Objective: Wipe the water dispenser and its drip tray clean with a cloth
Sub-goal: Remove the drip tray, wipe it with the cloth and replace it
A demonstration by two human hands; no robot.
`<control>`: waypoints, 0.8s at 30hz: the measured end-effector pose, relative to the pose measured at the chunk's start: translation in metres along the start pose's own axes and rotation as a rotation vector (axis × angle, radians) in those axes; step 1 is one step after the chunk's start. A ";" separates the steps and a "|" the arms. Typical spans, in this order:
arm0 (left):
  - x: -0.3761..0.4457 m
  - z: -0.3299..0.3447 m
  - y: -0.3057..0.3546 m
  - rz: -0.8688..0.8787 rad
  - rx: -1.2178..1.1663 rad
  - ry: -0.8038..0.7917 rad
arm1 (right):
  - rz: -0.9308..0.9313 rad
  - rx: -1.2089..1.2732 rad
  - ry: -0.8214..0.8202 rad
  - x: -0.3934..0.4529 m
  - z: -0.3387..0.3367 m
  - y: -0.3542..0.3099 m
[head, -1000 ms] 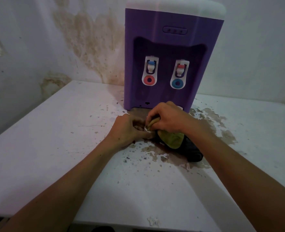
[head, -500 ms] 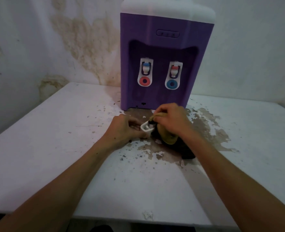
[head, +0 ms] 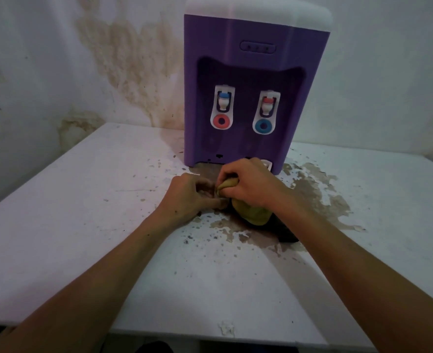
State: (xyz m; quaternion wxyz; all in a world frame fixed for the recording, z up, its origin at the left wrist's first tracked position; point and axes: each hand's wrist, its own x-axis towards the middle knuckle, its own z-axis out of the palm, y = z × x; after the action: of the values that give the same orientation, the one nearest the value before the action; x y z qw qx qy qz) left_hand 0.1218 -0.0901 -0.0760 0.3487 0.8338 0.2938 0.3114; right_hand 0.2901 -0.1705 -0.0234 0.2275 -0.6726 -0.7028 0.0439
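The purple water dispenser (head: 253, 80) with its white top stands upright at the back of the white table (head: 88, 225), against a stained wall (head: 124, 59); its two taps sit side by side in the front recess, the red-ringed tap (head: 222, 110) on the dispenser's left half as seen and the blue-ringed tap (head: 264, 115) on the right half. Both bare forearms reach from the near edge of the table toward the dispenser's foot, where the hands meet just in front of its base. The right hand (head: 248, 184) is curled, knuckles up, its fingers bunched round a yellow-green cloth (head: 251, 214) that hangs out below the palm. The left hand (head: 192, 197) lies just left of it, touching it, fingers curled inward round something small; what it holds is hidden, so its grip cannot be told. A dark object (head: 285, 233), perhaps the drip tray, lies under the right wrist in front of the dispenser. Brown patches of peeled paint (head: 319, 194) spread over the table in front of and to the right of the dispenser's base, and small dark flecks scatter nearer the left hand
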 end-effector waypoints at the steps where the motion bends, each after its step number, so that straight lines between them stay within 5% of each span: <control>1: 0.000 0.000 -0.001 0.003 -0.008 -0.001 | 0.014 0.024 0.038 0.000 0.000 0.002; 4: 0.001 0.001 -0.001 0.014 -0.013 -0.007 | 0.034 0.123 0.158 -0.006 -0.002 0.010; 15: 0.004 0.000 0.000 -0.003 -0.002 -0.021 | 0.058 -0.078 -0.253 0.011 -0.020 -0.002; 24: 0.004 -0.002 -0.002 0.010 -0.028 -0.033 | 0.152 -0.152 -0.239 0.024 -0.015 -0.018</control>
State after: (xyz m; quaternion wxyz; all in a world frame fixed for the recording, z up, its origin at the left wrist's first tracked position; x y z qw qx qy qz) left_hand 0.1230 -0.0854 -0.0749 0.3635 0.8352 0.2796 0.3034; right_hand 0.2793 -0.1523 0.0032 0.0869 -0.7292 -0.6731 0.0875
